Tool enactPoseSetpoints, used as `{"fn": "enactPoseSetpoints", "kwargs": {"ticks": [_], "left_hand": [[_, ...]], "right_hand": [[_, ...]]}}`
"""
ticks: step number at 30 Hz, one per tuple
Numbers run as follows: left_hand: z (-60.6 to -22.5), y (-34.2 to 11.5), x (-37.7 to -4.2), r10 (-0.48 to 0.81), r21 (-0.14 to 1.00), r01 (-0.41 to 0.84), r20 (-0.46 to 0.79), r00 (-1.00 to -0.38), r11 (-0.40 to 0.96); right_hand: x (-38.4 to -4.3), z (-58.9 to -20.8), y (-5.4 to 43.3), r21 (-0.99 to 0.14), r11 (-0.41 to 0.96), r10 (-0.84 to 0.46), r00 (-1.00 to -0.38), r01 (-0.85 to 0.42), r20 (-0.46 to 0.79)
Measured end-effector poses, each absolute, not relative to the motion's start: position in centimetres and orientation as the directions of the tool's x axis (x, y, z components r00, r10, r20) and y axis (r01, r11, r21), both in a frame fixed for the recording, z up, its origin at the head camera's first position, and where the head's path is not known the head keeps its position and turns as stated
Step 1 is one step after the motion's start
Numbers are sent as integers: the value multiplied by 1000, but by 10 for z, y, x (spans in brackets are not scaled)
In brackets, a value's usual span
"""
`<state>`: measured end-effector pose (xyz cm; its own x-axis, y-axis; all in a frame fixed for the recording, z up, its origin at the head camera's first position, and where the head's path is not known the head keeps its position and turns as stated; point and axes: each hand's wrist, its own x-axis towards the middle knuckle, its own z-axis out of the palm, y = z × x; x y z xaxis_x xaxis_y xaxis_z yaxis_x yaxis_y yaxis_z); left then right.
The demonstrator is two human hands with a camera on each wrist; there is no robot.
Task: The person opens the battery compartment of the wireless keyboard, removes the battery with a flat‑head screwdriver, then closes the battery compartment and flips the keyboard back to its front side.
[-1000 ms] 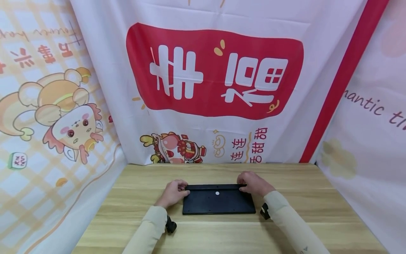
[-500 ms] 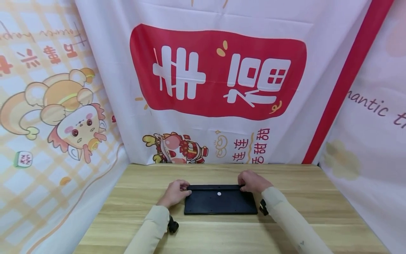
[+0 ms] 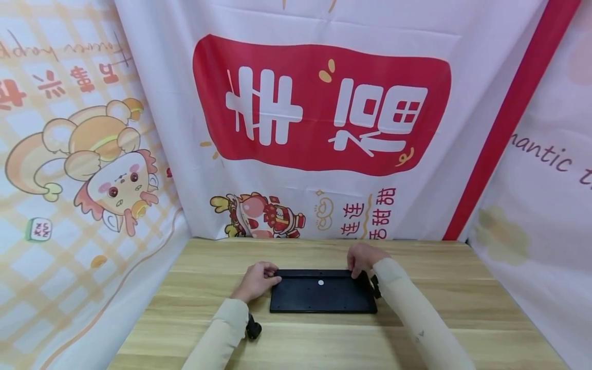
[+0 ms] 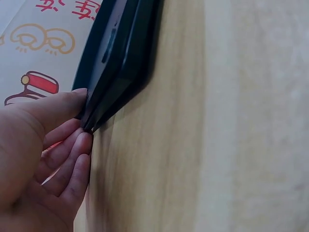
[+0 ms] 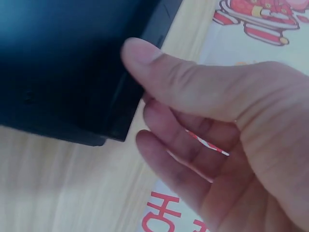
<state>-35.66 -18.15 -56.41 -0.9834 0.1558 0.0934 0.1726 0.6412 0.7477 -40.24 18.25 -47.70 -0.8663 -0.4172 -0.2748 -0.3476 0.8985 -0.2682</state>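
A flat black keyboard [image 3: 319,299] lies underside up on the wooden table, with a raised bar along its far edge and a small white round sticker [image 3: 321,282]. At its far left corner my left hand [image 3: 253,282] pinches the edge, the thumb on the upper face; the left wrist view shows the fingertips meeting the corner from the other side. My right hand [image 3: 363,258] holds the far right corner. In the right wrist view, the thumb [image 5: 140,55] presses on the bar while the other fingers curl behind the edge, partly hidden.
The wooden tabletop [image 3: 324,341] spreads around the keyboard. A white cloth with a red printed panel [image 3: 319,108] hangs along the table's back edge. Printed cloths also hang at the left [image 3: 28,169] and right [image 3: 555,216].
My right wrist and forearm have swung slightly inward to the left, the thumb staying at the corner. The left hand keeps its hold. The whole head view has shifted a little.
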Motion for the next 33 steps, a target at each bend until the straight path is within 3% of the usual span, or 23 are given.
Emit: {"fn": "enactPoseSetpoints", "kwargs": {"ticks": [11,18,26,33], "left_hand": [[-559,-174,-356,153,754,167,89,-984,635],[-563,-173,-356,152,754,164,86,-985,636],[-561,-176,-354,130,768,147,83,-988,624],[-565,-181,-354,130,762,147,84,-988,630]], "right_hand": [[-425,-470,187,-304,930,-335,-821,-208,-462],[-426,-478,193,-343,916,-356,-814,-207,-459],[-404,-489,201,-446,844,-421,-882,-297,-210],[-392,-506,212,-535,700,-550,-835,-472,17]]}}
